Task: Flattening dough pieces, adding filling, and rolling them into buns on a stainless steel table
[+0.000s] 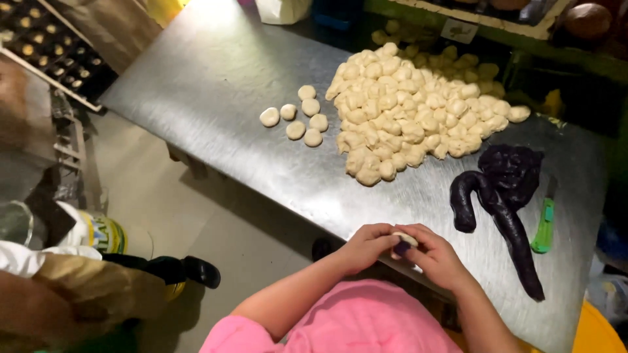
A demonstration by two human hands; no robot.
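We hold the small dough piece (405, 239) with purple filling (400, 248) between both hands: left hand (366, 246), right hand (437, 257). We pinch gently so the filling stays inside.

The steel table (216, 72) carries 7 round dough balls (304, 116) set apart in a small group, and 1 large heap of dough pieces (412, 108), too many to count. There is 1 lump of dark purple paste (500, 189), 1 green knife (543, 225), and 2 hands, left hand (366, 247) and right hand (438, 258), with 1 dough piece (405, 239) between them.
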